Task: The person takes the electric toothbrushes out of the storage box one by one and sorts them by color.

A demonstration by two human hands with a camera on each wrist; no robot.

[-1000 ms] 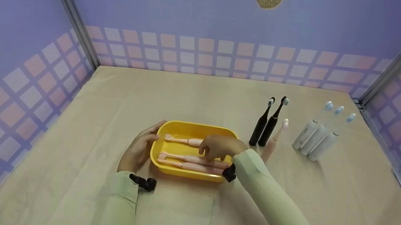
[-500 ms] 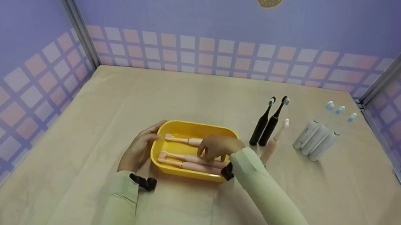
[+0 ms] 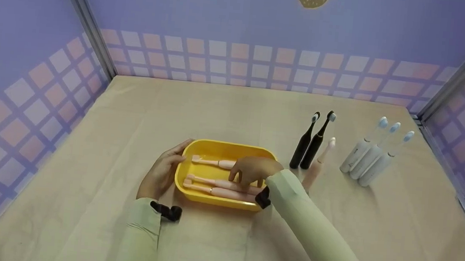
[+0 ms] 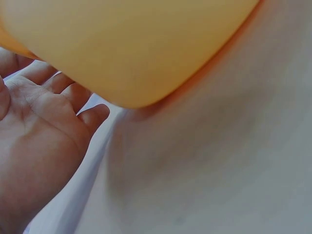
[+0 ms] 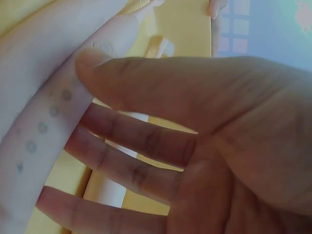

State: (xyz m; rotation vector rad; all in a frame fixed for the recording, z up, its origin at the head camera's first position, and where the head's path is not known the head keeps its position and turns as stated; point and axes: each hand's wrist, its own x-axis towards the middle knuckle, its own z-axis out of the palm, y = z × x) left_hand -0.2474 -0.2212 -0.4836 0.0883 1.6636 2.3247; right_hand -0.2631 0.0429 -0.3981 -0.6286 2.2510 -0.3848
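My left hand (image 3: 161, 172) holds the left end of a yellow plastic tray (image 3: 227, 146), thumb at the rim. In the left wrist view, its fingers (image 4: 73, 92) lie against the outer wall. Inside the tray, my right hand (image 3: 254, 170) pinches a pink electric toothbrush (image 3: 223, 184) lying on its side. The right wrist view shows the thumb on one side of its handle (image 5: 46, 122), with fingers along the other. A second pink toothbrush (image 3: 231, 194) lies beside it at the near wall. A third (image 3: 208, 162) lies farther back, its handle partly hidden by my right hand.
Right of the tray, two black electric toothbrushes (image 3: 300, 149) and one pink electric toothbrush (image 3: 314, 171) stand upright on the cloth-covered table (image 3: 154, 107). Three white ones (image 3: 366, 161) stand farther right. Patterned panels (image 3: 246, 22) enclose the back and sides.
The right forearm has shifted slightly left, and the pinched toothbrush's head sits a touch farther from the near one. My left hand and the tray stay put.
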